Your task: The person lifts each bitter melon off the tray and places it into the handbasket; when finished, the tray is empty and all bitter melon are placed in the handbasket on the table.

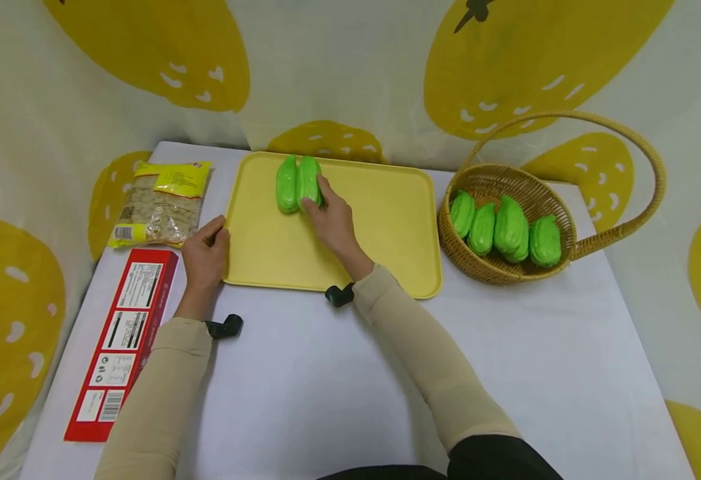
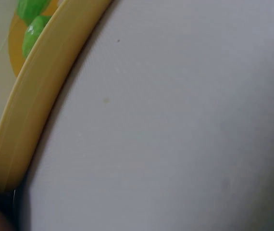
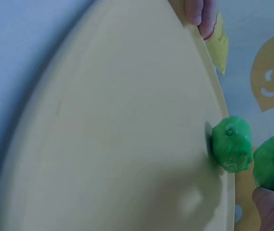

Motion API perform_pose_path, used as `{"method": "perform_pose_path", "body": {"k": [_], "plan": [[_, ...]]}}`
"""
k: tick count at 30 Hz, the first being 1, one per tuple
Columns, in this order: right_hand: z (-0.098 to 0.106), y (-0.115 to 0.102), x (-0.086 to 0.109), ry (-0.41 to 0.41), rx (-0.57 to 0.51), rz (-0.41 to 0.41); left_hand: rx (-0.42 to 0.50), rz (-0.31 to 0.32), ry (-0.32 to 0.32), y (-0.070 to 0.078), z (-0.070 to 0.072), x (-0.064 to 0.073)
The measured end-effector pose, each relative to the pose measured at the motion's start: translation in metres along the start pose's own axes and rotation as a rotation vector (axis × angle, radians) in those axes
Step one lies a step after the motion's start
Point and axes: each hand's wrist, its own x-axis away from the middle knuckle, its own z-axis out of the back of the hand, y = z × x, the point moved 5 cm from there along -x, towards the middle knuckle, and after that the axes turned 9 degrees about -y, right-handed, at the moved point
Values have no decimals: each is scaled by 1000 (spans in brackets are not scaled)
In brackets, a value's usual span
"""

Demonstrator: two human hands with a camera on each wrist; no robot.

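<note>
A yellow tray (image 1: 374,227) lies on the table, its left rim pinched by my left hand (image 1: 205,257) between curled fingers and thumb. Two glossy, ridged green vegetables (image 1: 287,184) are side by side over the tray's far left part. My right hand (image 1: 331,217) holds the right one, a green ridged vegetable (image 1: 308,179), with the thumb at its near end and fingers along its right side. In the right wrist view that held vegetable (image 3: 271,163) appears beside the other one (image 3: 232,144), which rests on the tray.
A wicker basket (image 1: 488,272) with a tall handle stands right of the tray, holding several more green vegetables (image 1: 509,223). Left of the tray lie a yellow-and-clear food packet (image 1: 161,203) and a long red box (image 1: 122,343). A patterned curtain (image 1: 338,67) hangs behind the table.
</note>
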Motion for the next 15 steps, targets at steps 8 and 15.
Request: {"method": "perform_pose_path", "body": {"k": [8, 15], "plan": [[9, -15, 24, -19, -85, 74, 7, -29, 9, 0, 1, -2], [22, -16, 50, -7, -198, 111, 13, -21, 4, 0, 1, 0]]}}
